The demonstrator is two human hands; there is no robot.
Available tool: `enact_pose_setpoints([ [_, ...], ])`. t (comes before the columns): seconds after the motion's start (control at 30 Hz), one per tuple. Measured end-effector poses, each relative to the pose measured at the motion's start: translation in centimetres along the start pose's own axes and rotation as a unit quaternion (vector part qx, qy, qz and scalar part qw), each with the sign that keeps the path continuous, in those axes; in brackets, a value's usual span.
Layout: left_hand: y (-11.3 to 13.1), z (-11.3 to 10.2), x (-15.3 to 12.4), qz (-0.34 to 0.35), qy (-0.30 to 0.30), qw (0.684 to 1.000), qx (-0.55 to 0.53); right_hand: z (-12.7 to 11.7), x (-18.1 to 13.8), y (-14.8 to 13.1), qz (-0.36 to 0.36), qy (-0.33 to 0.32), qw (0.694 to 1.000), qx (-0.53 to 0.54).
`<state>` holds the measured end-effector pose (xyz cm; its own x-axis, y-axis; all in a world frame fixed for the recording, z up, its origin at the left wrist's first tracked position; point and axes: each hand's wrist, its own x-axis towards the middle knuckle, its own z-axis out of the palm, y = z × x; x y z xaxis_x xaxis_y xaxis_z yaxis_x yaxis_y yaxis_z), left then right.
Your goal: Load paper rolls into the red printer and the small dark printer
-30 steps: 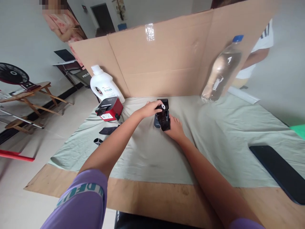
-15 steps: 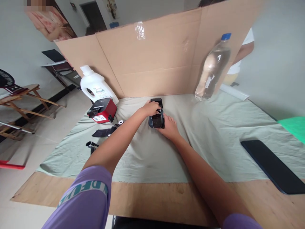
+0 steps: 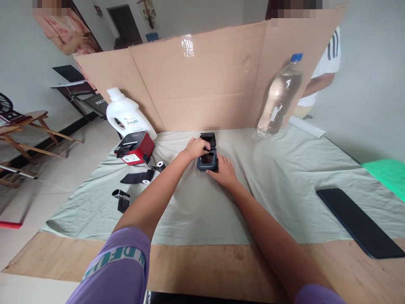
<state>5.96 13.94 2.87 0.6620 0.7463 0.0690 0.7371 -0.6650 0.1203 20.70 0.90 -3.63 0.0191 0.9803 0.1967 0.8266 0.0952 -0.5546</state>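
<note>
A small dark portable printer [image 3: 207, 167] rests on the cloth in the middle, its black lid [image 3: 208, 139] raised at the back. My left hand [image 3: 196, 148] reaches over its left side, fingers curled together at the opening; what they pinch, if anything, is hidden. A dark glossy surface shows in the opening below those fingers. My right hand [image 3: 225, 171] holds the printer's right side, thumb at the front corner. Left of my left forearm lie a black roll with a white core [image 3: 160, 165], a partly unrolled black roll [image 3: 134, 177] and a curled black strip [image 3: 122, 200].
A red and black box [image 3: 139, 147] and a white detergent bottle [image 3: 129, 116] stand at the left. A clear bottle [image 3: 280, 101] leans by the cardboard panel [image 3: 202, 80]. A black phone [image 3: 357, 221] lies at the right. People are behind the panel.
The dark glossy piece that covered the printer's front and stuck out at its right now sits lower within the opening, baring the front rim. My left hand has shifted slightly left and down.
</note>
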Motion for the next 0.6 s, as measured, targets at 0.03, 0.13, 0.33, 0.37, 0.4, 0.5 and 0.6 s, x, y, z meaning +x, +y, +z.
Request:
enact_pose_setpoints([
  [0.03,0.1,-0.1,0.0,0.007,-0.006,1.0,0.011,-0.1,0.0,0.0,0.0,-0.001,1.0,-0.002],
  [0.13,0.5,-0.3,0.2,0.02,-0.017,0.998,0.054,-0.2,-0.1,-0.1,-0.001,-0.001,1.0,-0.008],
  [0.33,1.1,-1.0,0.4,0.0,-0.026,0.998,0.052,-0.3,-0.1,-0.3,-0.005,0.002,1.0,-0.002],
  [0.37,1.1,-1.2,0.0,-0.006,-0.017,0.999,0.038,-0.3,-0.1,-0.2,-0.004,0.002,1.0,-0.001],
  [0.4,1.2,-1.3,-0.7,-0.01,-0.003,1.0,0.021,-0.3,-0.1,-0.2,-0.003,0.002,1.0,-0.001],
  [0.5,1.3,-1.2,-3.8,-0.026,0.079,0.995,-0.061,-0.1,0.0,0.1,-0.008,0.005,1.0,0.004],
  [0.6,1.8,0.0,-7.5,-0.021,0.143,0.982,-0.119,0.0,0.0,0.2,-0.01,0.004,1.0,0.014],
])
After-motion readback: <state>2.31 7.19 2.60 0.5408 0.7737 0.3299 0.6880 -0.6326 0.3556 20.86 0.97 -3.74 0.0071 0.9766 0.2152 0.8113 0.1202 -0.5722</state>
